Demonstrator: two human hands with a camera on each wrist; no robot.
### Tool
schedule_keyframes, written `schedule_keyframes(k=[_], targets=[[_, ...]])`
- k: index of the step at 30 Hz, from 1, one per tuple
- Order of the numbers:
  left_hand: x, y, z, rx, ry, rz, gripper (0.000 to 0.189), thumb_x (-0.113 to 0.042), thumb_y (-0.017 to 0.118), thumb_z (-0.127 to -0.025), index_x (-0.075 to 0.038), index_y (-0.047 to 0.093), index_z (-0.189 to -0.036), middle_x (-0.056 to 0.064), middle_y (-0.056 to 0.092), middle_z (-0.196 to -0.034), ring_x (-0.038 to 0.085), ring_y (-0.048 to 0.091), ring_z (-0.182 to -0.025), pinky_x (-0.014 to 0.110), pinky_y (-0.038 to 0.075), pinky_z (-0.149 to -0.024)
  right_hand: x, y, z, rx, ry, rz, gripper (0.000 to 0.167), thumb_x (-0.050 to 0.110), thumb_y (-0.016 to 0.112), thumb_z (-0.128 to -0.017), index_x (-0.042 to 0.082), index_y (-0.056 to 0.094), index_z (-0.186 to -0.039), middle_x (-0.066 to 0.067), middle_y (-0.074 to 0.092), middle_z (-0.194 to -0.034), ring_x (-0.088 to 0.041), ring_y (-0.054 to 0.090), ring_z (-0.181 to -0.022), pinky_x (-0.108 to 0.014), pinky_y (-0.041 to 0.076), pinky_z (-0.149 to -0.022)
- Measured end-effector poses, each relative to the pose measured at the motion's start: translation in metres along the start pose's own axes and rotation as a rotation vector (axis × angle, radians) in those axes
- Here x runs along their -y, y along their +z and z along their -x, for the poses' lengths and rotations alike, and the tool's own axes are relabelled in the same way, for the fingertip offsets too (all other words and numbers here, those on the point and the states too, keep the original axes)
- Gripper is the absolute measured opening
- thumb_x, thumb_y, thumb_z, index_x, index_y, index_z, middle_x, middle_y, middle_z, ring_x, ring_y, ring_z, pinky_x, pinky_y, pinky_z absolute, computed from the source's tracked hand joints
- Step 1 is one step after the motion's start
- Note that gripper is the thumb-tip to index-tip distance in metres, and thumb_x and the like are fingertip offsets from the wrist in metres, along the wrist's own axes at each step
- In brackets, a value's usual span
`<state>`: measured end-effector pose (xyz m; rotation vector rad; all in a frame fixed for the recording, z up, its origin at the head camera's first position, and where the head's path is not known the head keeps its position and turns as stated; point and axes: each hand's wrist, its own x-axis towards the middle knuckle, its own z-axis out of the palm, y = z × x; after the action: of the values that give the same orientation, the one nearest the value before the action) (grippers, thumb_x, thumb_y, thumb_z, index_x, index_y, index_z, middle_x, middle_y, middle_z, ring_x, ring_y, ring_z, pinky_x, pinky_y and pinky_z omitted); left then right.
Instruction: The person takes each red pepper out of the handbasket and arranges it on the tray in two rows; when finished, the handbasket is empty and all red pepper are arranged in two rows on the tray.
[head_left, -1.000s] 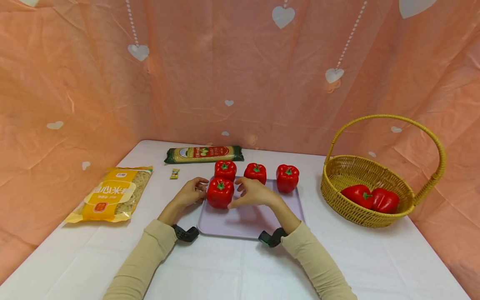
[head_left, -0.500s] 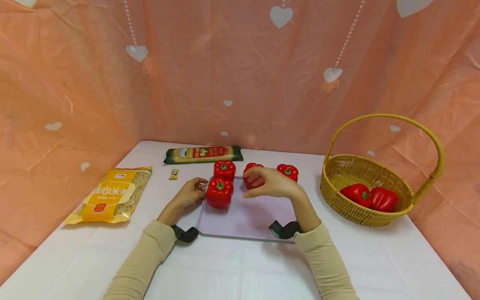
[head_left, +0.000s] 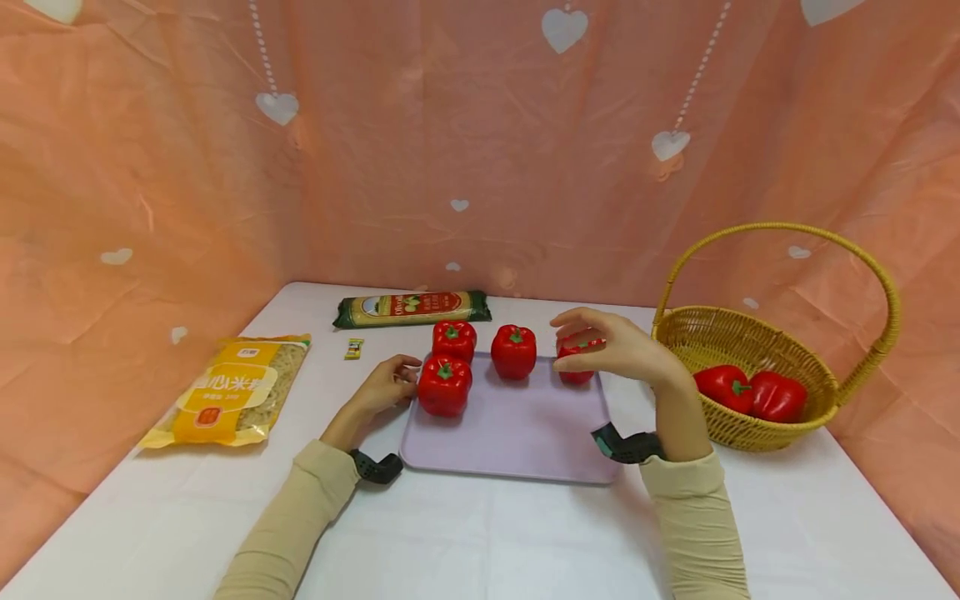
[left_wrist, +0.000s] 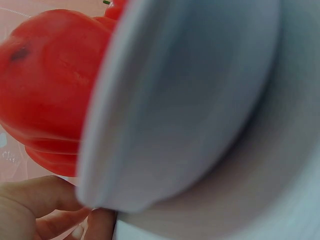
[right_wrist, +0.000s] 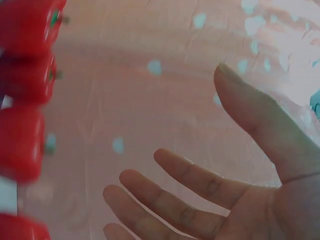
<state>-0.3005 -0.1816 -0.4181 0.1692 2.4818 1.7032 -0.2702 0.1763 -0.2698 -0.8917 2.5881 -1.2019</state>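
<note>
Red, glossy bell pepper point(head_left: 445, 387), the front one, stands on the pale purple rectangular tray point(head_left: 517, 442), left of the frame's centre. The right hand point(head_left: 618, 343) has moved rightward, leaving it there; its grip is released, thumb apart from fingers. The left hand point(head_left: 386, 385) stays at the tray's left rim; its grip one cannot tell.

the tray point(head_left: 510, 442) is free in front; peppers point(head_left: 513, 353) block its back and left

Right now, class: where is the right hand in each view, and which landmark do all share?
Head: the right hand, right of centre, just left of the basket.
Left wrist: not in it (the left hand shows).
Right wrist: the right hand, filling the lower right.
Shared landmark: red peppers.
</note>
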Motion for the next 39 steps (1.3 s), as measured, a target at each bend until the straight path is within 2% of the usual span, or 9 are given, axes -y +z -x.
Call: schedule_keyframes(k=[4, 8, 12, 16, 20, 27, 34, 37, 39], targets=[[-0.001, 0.001, 0.000, -0.007, -0.001, 0.001, 0.043, 0.005, 0.054, -0.083, 0.008, 0.044, -0.125, 0.011, 0.051, -0.091, 0.011, 0.052, -0.066, 0.024, 0.047, -0.056, -0.017, -0.027, 0.013, -0.022, 0.037, 0.014, 0.055, 0.022, 0.073, -0.080, 0.007, 0.050, -0.127, -0.015, 0.054, -0.125, -0.032, 0.051, -0.115, -0.041, 0.047, -0.091], [-0.002, 0.000, 0.001, -0.016, -0.001, -0.011, 0.043, 0.005, 0.053, -0.083, 0.008, 0.044, -0.125, 0.012, 0.052, -0.091, 0.011, 0.052, -0.066, 0.024, 0.047, -0.056, -0.035, -0.056, 0.028, -0.056, 0.077, 0.029, 0.055, 0.020, 0.069, -0.083, 0.004, 0.046, -0.131, -0.016, 0.053, -0.125, -0.033, 0.053, -0.113, -0.027, 0.049, -0.085], [-0.009, 0.001, 0.005, -0.008, 0.001, -0.016, 0.043, 0.005, 0.053, -0.083, 0.010, 0.043, -0.125, 0.013, 0.052, -0.091, 0.011, 0.052, -0.066, 0.024, 0.047, -0.056, -0.057, -0.084, 0.046, -0.096, 0.105, 0.043, 0.051, 0.018, 0.066, -0.086, 0.003, 0.046, -0.130, -0.016, 0.055, -0.122, -0.019, 0.057, -0.107, -0.019, 0.049, -0.080], [-0.008, 0.002, 0.005, -0.003, 0.003, -0.011, 0.043, 0.005, 0.053, -0.083, 0.010, 0.043, -0.125, 0.013, 0.052, -0.091, 0.011, 0.053, -0.065, 0.024, 0.047, -0.056, -0.079, -0.103, 0.064, -0.162, 0.102, 0.049, 0.046, 0.014, 0.064, -0.087, 0.004, 0.048, -0.129, -0.003, 0.059, -0.117, -0.005, 0.057, -0.102, -0.017, 0.049, -0.079], [-0.003, 0.002, 0.002, -0.008, 0.014, -0.007, 0.043, 0.006, 0.052, -0.083, 0.009, 0.044, -0.125, 0.012, 0.052, -0.090, 0.010, 0.053, -0.064, 0.024, 0.046, -0.055, -0.098, -0.115, 0.079, -0.175, 0.075, -0.001, 0.045, 0.006, 0.060, -0.089, 0.001, 0.045, -0.131, 0.010, 0.059, -0.116, -0.002, 0.056, -0.104, -0.017, 0.048, -0.079], [-0.002, 0.003, 0.001, -0.016, 0.018, -0.012, 0.042, 0.005, 0.052, -0.083, 0.009, 0.044, -0.124, 0.012, 0.052, -0.090, 0.011, 0.052, -0.064, 0.023, 0.046, -0.054, -0.125, -0.132, 0.092, -0.062, 0.040, -0.074, 0.046, 0.002, 0.048, -0.094, -0.004, 0.033, -0.137, 0.013, 0.055, -0.123, 0.001, 0.052, -0.110, -0.017, 0.046, -0.083], [0.001, 0.004, 0.000, -0.013, 0.004, -0.016, 0.042, 0.005, 0.053, -0.083, 0.009, 0.044, -0.125, 0.012, 0.052, -0.091, 0.011, 0.052, -0.065, 0.023, 0.046, -0.054, -0.149, -0.130, 0.094, -0.155, 0.135, -0.075, 0.045, 0.014, 0.051, -0.095, 0.004, 0.038, -0.138, 0.016, 0.056, -0.120, 0.007, 0.053, -0.105, -0.015, 0.046, -0.081], [0.001, 0.004, 0.000, -0.014, 0.005, -0.015, 0.043, 0.005, 0.053, -0.083, 0.009, 0.044, -0.125, 0.012, 0.052, -0.090, 0.011, 0.051, -0.064, 0.023, 0.046, -0.054, -0.158, -0.129, 0.094, -0.102, 0.129, -0.107, 0.045, 0.012, 0.049, -0.096, 0.004, 0.037, -0.138, 0.014, 0.055, -0.121, 0.004, 0.053, -0.105, -0.019, 0.048, -0.081], [0.001, 0.004, 0.000, -0.017, 0.005, -0.012, 0.043, 0.006, 0.053, -0.082, 0.009, 0.044, -0.124, 0.011, 0.052, -0.089, 0.011, 0.051, -0.064, 0.023, 0.046, -0.053, -0.163, -0.129, 0.094, -0.028, 0.111, -0.152, 0.044, 0.009, 0.046, -0.097, 0.003, 0.036, -0.139, 0.014, 0.053, -0.123, 0.001, 0.054, -0.107, -0.022, 0.049, -0.081]])
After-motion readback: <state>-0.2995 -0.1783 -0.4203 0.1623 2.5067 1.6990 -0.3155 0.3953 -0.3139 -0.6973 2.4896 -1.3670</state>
